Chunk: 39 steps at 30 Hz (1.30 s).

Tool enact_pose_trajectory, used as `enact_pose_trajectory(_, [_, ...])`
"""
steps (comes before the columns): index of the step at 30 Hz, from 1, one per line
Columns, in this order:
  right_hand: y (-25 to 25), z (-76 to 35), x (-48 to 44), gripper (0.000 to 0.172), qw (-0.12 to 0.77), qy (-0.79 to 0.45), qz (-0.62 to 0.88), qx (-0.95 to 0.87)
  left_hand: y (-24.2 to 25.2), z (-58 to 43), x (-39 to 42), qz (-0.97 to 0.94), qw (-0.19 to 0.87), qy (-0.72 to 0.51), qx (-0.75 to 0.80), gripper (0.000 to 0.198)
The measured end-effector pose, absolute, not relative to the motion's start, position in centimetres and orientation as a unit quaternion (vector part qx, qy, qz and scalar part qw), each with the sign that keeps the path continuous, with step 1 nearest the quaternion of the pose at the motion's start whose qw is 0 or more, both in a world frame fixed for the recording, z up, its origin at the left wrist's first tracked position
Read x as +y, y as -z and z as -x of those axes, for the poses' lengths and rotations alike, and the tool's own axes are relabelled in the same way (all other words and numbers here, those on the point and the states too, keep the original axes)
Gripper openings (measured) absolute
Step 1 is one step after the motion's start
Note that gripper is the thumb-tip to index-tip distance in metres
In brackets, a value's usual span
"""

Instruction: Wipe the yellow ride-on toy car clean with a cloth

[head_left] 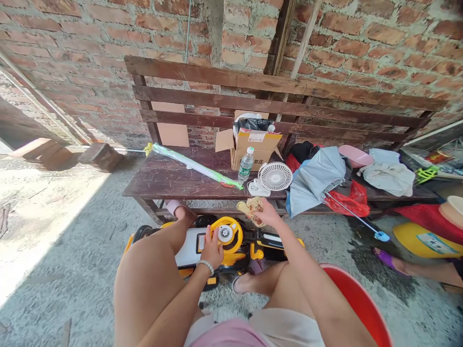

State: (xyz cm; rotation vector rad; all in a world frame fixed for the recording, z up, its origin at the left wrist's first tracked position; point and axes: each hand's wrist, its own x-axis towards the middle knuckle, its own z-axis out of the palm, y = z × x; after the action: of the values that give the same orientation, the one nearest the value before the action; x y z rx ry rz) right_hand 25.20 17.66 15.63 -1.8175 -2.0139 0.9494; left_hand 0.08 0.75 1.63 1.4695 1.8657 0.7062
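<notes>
My left hand (pixel 212 251), a beaded bracelet at its wrist, has its fingers curled at the left rim of a yellow steering wheel (pixel 238 236). The wheel belongs to a yellow, white and black ride-on toy vehicle (pixel 186 250) between my legs. My right hand (pixel 270 213) grips a piece of filled flatbread (pixel 255 210), its filling showing, above the front edge of the bench. Close beyond that hand lies a small white fan (pixel 275 176) on the bench. Part of the right hand's grip is hidden behind the bread.
The wooden bench (pixel 159 178) carries a wrapped umbrella-like bundle (pixel 195 166), a water bottle (pixel 246 166), a cardboard box (pixel 255 150), a grey umbrella (pixel 318 176) and a pink bowl (pixel 356 156). A red tub (pixel 356 299) stands at my right. Another person's foot (pixel 392 262) is beyond it.
</notes>
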Motion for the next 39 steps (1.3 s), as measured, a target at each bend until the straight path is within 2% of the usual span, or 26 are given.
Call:
enact_pose_trajectory(3, [-13.4, -23.4, 19.5, 0.050, -0.091, -0.348, 0.568, -0.740, -1.6, -0.1, 0.6, -0.559, 0.323, -0.277, 0.712, 0.076])
enact_pose_trajectory(5, [-11.6, -21.4, 19.6, 0.046, -0.208, -0.343, 0.538, -0.742, -1.6, -0.1, 0.6, -0.559, 0.322, -0.278, 0.712, 0.076])
enact_pose_trajectory(9, [-9.0, -17.8, 18.9, 0.041, -0.300, -0.330, 0.522, -0.727, -1.4, -0.1, 0.5, -0.563, 0.314, -0.275, 0.713, 0.075])
enact_pose_trajectory(17, [-7.6, -19.3, 18.6, 0.061, -0.198, -0.294, 0.551, -0.755, -1.0, -0.1, 0.4, -0.556, 0.333, -0.268, 0.713, 0.080])
enact_pose_trajectory(25, [-5.9, -18.8, 19.6, 0.050, -0.178, -0.300, 0.594, -0.725, -1.7, -0.1, 0.4, -0.564, 0.327, -0.257, 0.714, 0.078])
enact_pose_trajectory(31, [-6.0, -23.8, 21.4, 0.044, -0.196, -0.319, 0.620, -0.689, -1.4, 0.0, 0.4, -0.572, 0.319, -0.249, 0.714, 0.078])
enact_pose_trajectory(35, [-6.0, -27.6, 20.8, 0.033, -0.164, -0.321, 0.626, -0.692, -1.2, -0.1, 0.2, -0.574, 0.305, -0.269, 0.711, 0.077])
enact_pose_trajectory(39, [-5.4, -28.2, 20.2, 0.035, -0.101, -0.310, 0.634, -0.701, -1.3, -0.2, 0.1, -0.574, 0.305, -0.255, 0.716, 0.077])
